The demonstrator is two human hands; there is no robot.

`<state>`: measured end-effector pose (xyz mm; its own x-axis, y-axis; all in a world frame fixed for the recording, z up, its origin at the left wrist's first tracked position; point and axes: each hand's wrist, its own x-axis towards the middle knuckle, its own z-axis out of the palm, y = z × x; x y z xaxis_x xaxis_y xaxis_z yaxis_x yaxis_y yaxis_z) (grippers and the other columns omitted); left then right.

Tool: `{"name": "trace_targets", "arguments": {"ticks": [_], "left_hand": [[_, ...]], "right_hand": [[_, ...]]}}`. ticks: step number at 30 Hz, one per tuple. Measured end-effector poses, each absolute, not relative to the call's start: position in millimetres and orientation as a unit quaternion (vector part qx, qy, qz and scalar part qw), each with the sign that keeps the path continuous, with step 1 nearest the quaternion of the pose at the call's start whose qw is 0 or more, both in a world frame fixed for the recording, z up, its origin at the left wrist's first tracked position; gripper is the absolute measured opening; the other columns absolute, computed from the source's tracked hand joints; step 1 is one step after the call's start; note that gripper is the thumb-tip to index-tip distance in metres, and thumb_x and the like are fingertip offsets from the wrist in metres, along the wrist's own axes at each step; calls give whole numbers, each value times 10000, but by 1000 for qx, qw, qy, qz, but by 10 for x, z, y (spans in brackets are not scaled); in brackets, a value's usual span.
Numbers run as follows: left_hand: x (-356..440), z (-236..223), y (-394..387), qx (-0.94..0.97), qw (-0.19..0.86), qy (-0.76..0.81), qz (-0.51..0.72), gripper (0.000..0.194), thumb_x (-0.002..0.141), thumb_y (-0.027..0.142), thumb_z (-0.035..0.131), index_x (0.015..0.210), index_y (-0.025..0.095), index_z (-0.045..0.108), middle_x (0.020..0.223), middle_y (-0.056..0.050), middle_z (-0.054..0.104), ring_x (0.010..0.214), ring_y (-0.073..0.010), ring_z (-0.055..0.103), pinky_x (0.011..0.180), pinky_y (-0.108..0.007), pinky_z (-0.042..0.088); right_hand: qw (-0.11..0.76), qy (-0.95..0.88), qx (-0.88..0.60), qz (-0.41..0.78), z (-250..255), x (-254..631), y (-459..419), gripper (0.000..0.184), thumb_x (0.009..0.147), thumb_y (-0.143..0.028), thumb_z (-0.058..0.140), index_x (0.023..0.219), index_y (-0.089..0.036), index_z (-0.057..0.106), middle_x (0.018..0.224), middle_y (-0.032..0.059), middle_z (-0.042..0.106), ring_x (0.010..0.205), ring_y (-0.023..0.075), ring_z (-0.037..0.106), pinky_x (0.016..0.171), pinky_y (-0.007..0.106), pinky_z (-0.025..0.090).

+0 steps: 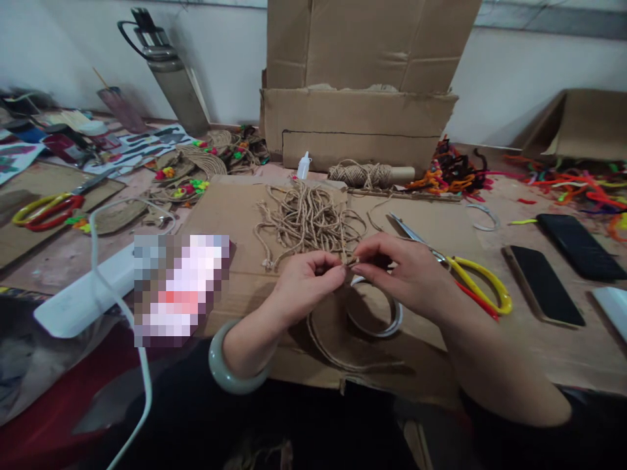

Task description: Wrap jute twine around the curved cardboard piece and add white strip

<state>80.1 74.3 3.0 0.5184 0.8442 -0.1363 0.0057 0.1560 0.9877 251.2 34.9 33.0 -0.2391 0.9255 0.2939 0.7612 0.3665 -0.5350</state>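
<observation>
A strand of jute twine (343,245) is pinched by my left hand (308,281) and my right hand (401,267), their fingertips almost meeting. Between the fingers, the twine's end is partly hidden. Just beyond lies a tangled heap of cut jute pieces (311,219) on a cardboard sheet (230,228). Under my right hand rests a roll of white tape (399,320) on its side. A loose length of twine (337,362) curves below my hands. Scissors with yellow and red handles (482,287) lie partly behind my right hand.
A cardboard box (362,111) stands at the back, with a twine spool (362,175) and a small white bottle (304,164) before it. Two dark phones (543,284) lie right. At left are a power strip (88,294), a lit phone, more scissors (49,212) and a tall bottle (176,85).
</observation>
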Motion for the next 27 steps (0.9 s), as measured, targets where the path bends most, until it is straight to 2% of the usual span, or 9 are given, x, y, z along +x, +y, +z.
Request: {"name": "trace_targets", "arguments": {"ticks": [4,7,14,21,27], "left_hand": [[795,34,736,564,656,378,331,118,684,239,613,611,150,584,538,54,502,504,-62,406,506,-199,307],[789,31,733,561,654,380,338,102,674,221,611,607,149,586,529,53,502,498,-62,405,502,-197,309],[791,36,727,568,655,368,336,143,674,253,634,592,144,592,533,45,508,503,-66,406,499,-197,309],[779,8,712,503,716,351,332,272,730,402,606,640,145,611,538,31,505,517,-79,422,504,-208,320],[797,12,729,535,691,353,335,122,682,257,661,671,139,635,616,23,571,577,-72,473,563,-191,361]], "right_hand": [[328,-723,-572,207,315,2535,341,208,795,-322,596,956,-192,601,775,7,644,676,122,580,617,234,460],[327,-709,-569,258,314,2514,349,214,811,-325,557,971,-193,609,785,16,657,698,132,588,624,243,466],[314,-675,-574,341,245,2430,380,152,799,-288,532,762,-165,612,648,-15,588,593,98,516,549,216,399],[338,-632,-581,385,236,2415,375,164,779,-312,536,735,-162,585,594,-31,522,533,81,443,502,206,357],[344,-627,-567,410,217,2407,377,180,789,-332,533,750,-165,587,620,-21,541,566,91,483,534,213,408]]}}
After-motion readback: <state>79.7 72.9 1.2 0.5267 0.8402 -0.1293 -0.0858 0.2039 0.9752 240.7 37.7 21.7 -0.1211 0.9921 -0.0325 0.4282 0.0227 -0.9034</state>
